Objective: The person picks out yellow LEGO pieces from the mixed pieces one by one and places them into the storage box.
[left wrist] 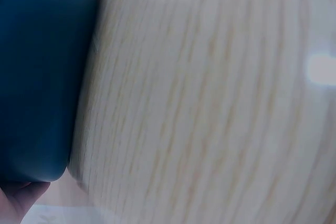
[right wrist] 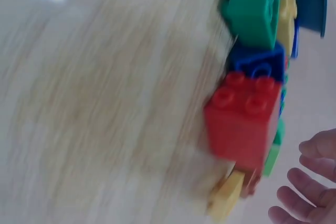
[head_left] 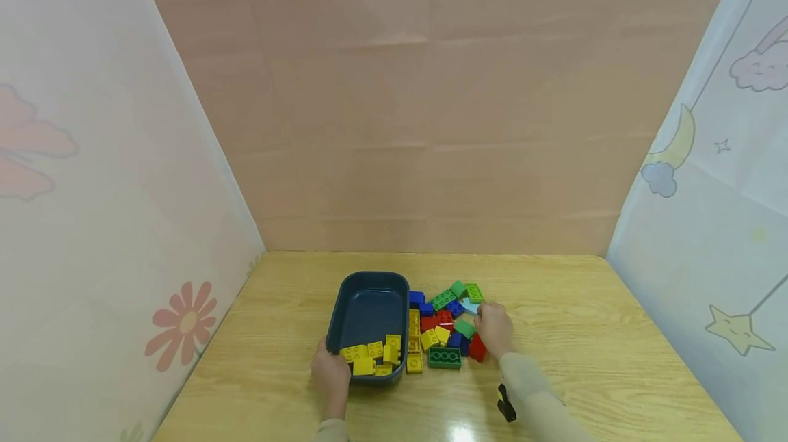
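My left hand [head_left: 331,370] grips the dark blue tray [head_left: 374,312] by its near left corner. Several yellow bricks [head_left: 363,366] lie at the tray's near end. In the left wrist view, a finger [left wrist: 29,195] shows against the tray's lower edge. My right hand [head_left: 494,327] hovers at the right side of a loose brick pile, close to a red brick [head_left: 477,347]. The right wrist view shows its fingers [right wrist: 299,182] spread and loosely bent, with nothing held, beside the red brick and a small yellow brick [right wrist: 227,196].
Right of the tray, yellow bricks [head_left: 414,324] line its wall. Beyond them lie a dark green brick [head_left: 444,358], a light blue brick [head_left: 470,306], a bright green brick [head_left: 473,293] and several blue and red ones. The wooden table [head_left: 585,339] meets patterned side walls.
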{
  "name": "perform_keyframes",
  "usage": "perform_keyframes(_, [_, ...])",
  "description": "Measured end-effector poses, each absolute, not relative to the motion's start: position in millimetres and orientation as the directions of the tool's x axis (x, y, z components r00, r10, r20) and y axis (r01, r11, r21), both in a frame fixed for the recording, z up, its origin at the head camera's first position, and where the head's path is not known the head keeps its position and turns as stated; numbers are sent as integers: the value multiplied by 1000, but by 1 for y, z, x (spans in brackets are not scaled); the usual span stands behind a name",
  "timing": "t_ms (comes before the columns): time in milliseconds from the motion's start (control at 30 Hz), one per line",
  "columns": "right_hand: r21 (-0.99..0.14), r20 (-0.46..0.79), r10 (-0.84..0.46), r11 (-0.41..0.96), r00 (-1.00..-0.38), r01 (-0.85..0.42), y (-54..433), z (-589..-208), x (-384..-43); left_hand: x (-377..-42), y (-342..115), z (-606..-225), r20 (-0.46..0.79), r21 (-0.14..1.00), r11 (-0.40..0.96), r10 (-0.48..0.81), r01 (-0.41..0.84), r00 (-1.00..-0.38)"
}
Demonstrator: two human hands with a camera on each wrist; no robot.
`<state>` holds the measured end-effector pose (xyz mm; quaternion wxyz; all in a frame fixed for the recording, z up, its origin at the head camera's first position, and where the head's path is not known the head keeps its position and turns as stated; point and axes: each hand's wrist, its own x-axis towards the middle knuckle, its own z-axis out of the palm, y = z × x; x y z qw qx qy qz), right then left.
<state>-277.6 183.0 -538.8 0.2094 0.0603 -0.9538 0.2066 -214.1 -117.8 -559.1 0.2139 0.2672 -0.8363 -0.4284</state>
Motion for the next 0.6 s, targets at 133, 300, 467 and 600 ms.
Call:
perform_keyframes(133, [-374, 390, 14, 916, -921, -145, 199, -543, -278, -214, -118, -559, 131, 825, 499, -627, -267, -768])
perform_keyframes(300, [-367, 339, 31, 924, -940, -101, 211, -550, -277, -215, -118, -560, 137, 824, 502, -627, -263, -767])
perform_keyframes(467, [-347, 293, 25, 934, -956, -83, 216, -552, -275, -216, -118, -561, 118, 826, 492, -628, -275, -769])
perform_keyframes(600, [-349, 250, 17, 934, -968, -74, 219, -555, -274, -216, -118, -561, 95, 824, 484, -631, -295, -770])
